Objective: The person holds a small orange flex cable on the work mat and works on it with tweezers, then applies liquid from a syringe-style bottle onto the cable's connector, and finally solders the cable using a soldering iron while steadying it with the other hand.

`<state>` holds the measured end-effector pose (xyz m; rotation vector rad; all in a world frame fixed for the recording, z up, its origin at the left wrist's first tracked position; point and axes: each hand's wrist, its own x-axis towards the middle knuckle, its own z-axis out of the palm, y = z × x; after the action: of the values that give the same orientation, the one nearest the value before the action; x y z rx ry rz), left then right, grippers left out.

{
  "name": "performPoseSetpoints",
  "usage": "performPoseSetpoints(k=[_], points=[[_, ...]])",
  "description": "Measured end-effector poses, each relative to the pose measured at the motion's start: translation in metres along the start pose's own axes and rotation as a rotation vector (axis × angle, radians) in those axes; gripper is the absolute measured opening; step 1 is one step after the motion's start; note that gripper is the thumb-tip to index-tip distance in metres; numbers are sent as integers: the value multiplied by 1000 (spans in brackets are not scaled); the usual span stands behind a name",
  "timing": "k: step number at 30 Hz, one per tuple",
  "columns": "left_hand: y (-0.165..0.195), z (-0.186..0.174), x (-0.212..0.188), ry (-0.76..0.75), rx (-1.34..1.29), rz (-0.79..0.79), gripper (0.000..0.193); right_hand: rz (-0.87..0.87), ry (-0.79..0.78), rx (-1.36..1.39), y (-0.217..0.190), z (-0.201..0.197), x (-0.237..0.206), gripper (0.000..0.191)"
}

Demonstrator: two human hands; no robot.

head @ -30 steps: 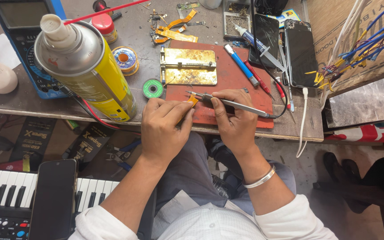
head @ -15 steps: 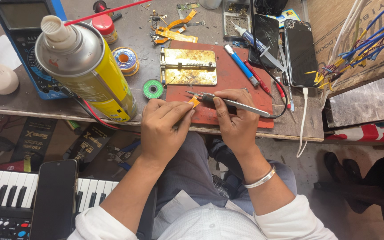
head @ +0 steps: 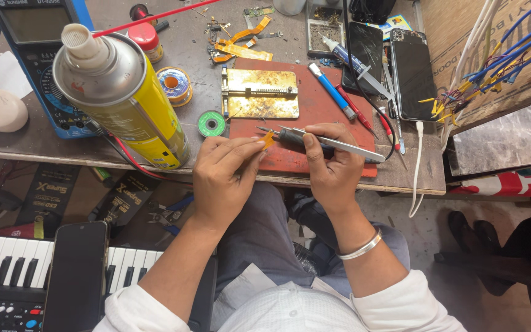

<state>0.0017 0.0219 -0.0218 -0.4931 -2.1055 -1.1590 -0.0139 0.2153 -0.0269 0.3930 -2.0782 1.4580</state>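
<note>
Cluttered repair bench, red mat (head: 339, 123) at twelve o'clock.
Our left hand (head: 225, 178) pinches a flimsy orange flex strip (head: 268, 140); right hand (head: 333, 163) grips the soldering iron (head: 327, 143) mid-handle.

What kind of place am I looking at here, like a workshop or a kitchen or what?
Most likely a small electronics or phone repair bench. The right hand holds a soldering iron over a red work mat, a blue multimeter stands at the back, and phones lie nearby.
</note>
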Motion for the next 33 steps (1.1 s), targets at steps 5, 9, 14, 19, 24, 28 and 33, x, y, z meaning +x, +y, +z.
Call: performPoseSetpoints(k=[5, 9, 14, 19, 24, 28, 33], points=[[-1, 1, -1, 1, -1, -6, 19, 47, -25, 146, 4, -2, -3, 10], [-1, 1, -1, 3, 3, -10, 19, 81, -44, 159, 4, -1, -4, 9], [-1, 0, -1, -1, 6, -8, 18, 67, -49, 111, 3, -1, -4, 9], [-1, 0, 0, -6, 13, 2, 19, 24, -43, 73, 2, 0, -2, 8], [-1, 0, -1, -7, 6, 1, 20, 81, -49, 65, 0, 0, -2, 9], [-1, 0, -1, -7, 6, 3, 20, 102, -51, 87, 0, 0, -1, 8], [-2, 0, 0, -5, 14, 2, 19, 74, -54, 74, 0, 0, -2, 7]])
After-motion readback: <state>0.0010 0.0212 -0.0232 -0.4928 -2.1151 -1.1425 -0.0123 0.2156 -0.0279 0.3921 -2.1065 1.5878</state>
